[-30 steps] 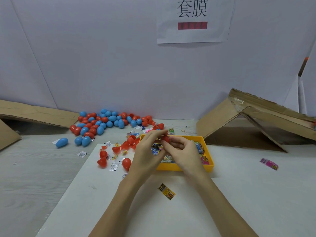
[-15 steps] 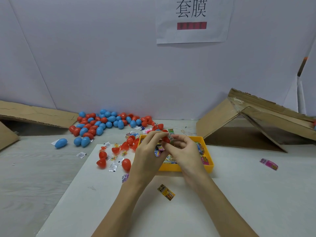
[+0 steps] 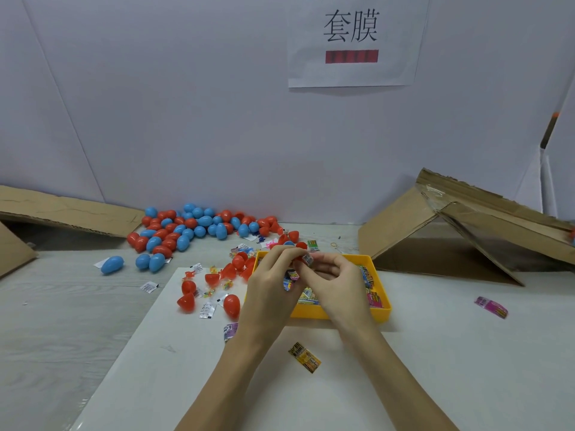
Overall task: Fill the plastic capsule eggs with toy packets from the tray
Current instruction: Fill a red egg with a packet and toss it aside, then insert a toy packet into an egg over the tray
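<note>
1. Head view, room: pale wood-grain table (image 3: 46, 321) with a white sheet (image 3: 435, 353) laid over its near part; plain white wall behind, bearing a paper sign (image 3: 354, 42) with two printed characters and a red bar. Cardboard flaps (image 3: 435, 231) propped at both sides.
2. Head view, task things: heap of red and blue capsule eggs (image 3: 193, 228) at the wall, left of centre; loose red halves (image 3: 214, 279) and small packets scattered beside a yellow tray (image 3: 381, 311) of colourful toy packets (image 3: 371, 298).
3. Head view, hands: left hand (image 3: 273, 290) and right hand (image 3: 336, 284) meeting above the tray, fingers curled, pinching a red capsule half (image 3: 299, 259) with a packet (image 3: 308, 259) at its mouth.
4. Stray packets: yellow one (image 3: 305, 357) near the forearms, pink one (image 3: 491, 307) far right.
</note>
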`<state>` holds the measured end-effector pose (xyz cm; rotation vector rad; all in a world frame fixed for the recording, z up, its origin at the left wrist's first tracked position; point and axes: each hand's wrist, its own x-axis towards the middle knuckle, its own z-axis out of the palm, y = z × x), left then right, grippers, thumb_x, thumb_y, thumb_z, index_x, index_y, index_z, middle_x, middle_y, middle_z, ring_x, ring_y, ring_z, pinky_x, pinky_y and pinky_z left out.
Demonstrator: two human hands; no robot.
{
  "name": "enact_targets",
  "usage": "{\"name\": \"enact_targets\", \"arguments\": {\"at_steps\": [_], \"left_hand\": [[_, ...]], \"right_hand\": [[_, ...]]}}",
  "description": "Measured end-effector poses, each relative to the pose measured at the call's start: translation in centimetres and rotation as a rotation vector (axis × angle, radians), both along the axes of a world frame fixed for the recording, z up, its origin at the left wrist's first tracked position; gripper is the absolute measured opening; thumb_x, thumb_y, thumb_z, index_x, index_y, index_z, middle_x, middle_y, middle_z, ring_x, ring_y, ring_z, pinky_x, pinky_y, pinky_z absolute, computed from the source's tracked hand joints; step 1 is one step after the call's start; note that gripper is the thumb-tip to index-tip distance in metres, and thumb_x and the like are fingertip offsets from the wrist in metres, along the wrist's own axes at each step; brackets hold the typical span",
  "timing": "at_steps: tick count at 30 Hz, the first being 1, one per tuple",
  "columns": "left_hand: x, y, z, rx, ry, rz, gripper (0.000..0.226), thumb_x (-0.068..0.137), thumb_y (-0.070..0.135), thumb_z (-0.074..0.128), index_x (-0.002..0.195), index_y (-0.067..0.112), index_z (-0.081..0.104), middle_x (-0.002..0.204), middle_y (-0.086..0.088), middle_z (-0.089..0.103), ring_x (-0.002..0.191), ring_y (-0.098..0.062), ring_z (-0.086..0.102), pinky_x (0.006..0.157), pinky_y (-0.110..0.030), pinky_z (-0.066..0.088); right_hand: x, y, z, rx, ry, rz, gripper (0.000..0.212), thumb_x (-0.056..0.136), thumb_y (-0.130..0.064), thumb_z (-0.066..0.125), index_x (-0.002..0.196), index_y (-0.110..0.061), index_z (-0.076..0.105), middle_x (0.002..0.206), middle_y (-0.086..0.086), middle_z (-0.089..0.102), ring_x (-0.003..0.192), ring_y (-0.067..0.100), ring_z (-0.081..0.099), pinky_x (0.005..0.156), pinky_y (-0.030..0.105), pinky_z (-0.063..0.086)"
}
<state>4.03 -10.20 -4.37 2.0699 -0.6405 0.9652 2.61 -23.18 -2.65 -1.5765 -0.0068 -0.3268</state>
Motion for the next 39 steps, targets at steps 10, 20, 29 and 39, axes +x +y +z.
{"name": "enact_targets", "arguments": {"at_steps": [10, 20, 29, 39], "left_hand": [[0.2, 0.2, 0.1, 0.023, 0.025, -0.025, 0.051, 0.079, -0.002, 0.082, 0.127, 0.008, 0.067, 0.124, -0.003, 0.067, 0.110, 0.002, 0.055, 0.097, -0.010, 0.048], [0.5, 0.7, -0.3, 0.215, 0.185, 0.094, 0.053, 0.081, 0.021, 0.086, 0.129, 0.010, 0.067, 0.138, -0.013, 0.054, 0.130, -0.031, 0.052, 0.102, -0.041, 0.051], [1.0, 0.8, -0.6, 0.216, 0.225, 0.093, 0.040, 0.083, 0.022, 0.084, 0.119, 0.011, 0.072, 0.136, -0.008, 0.054, 0.131, -0.026, 0.049, 0.102, -0.031, 0.046], [0.3, 0.8, -0.5, 0.354, 0.176, 0.211, 0.038, 0.092, 0.034, 0.074, 0.123, 0.013, 0.070, 0.133, -0.007, 0.057, 0.128, -0.026, 0.052, 0.101, -0.037, 0.047]], "right_hand": [[0.2, 0.1, -0.4, -0.010, -0.013, -0.015, 0.031, 0.084, -0.022, 0.085, 0.112, -0.020, 0.072, 0.100, -0.007, 0.078, 0.093, 0.003, 0.075, 0.078, 0.019, 0.060], [3.0, -5.9, 3.7, 0.570, 0.129, 0.064, 0.028, 0.104, -0.024, 0.059, 0.110, 0.001, 0.070, 0.093, 0.012, 0.077, 0.077, 0.015, 0.073, 0.066, 0.024, 0.058], [5.5, -10.3, 5.1, 0.719, 0.106, 0.086, 0.044, 0.104, -0.032, 0.054, 0.127, 0.005, 0.060, 0.105, 0.012, 0.070, 0.090, 0.018, 0.069, 0.070, 0.024, 0.058], [3.6, -3.7, -0.8, 0.283, 0.172, 0.182, 0.029, 0.108, -0.018, 0.050, 0.112, -0.002, 0.074, 0.089, 0.009, 0.076, 0.079, 0.015, 0.072, 0.069, 0.023, 0.058]]}}
